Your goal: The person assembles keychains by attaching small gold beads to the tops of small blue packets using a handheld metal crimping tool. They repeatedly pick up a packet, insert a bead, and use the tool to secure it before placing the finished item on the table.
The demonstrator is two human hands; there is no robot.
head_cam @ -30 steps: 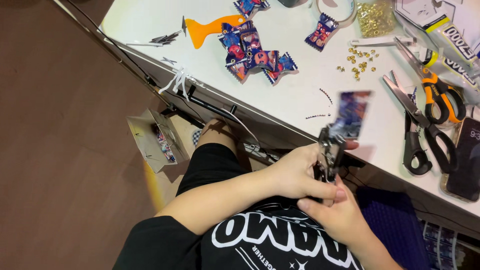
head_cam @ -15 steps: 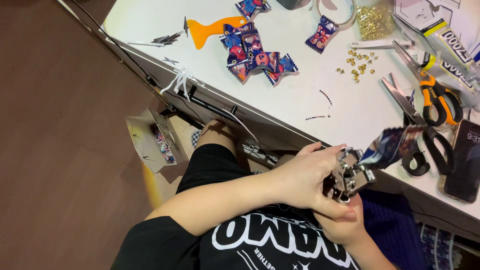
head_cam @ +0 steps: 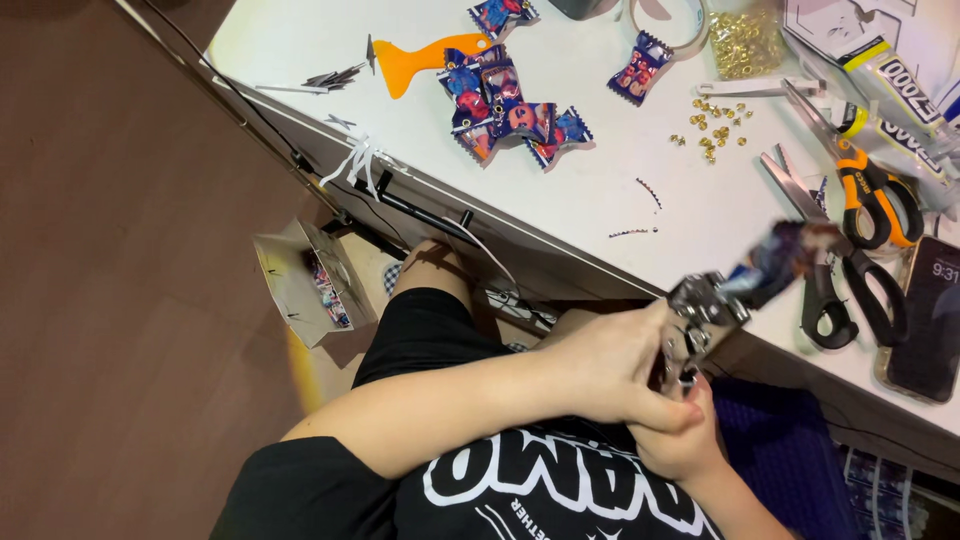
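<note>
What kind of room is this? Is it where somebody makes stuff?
Probably a home craft desk. The white table holds scissors, a scatter of gold eyelets and a pile of small wrappers, and both hands squeeze a metal punch over the lap.

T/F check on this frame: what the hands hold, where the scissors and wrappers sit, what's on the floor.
1. Both hands grip a metal plier-type tool with a blurred blue wrapper in its head. True; left hand on top, right hand beneath.
2. The orange-handled scissors lie on the floor. False; they lie on the white table, beside the black-handled scissors.
3. A cluster of candy wrappers lies near the orange scraper. True.
4. The small gold eyelets are all in a bowl. False; some lie loose on the table.
5. An open cardboard box sits on the floor. True.
</note>
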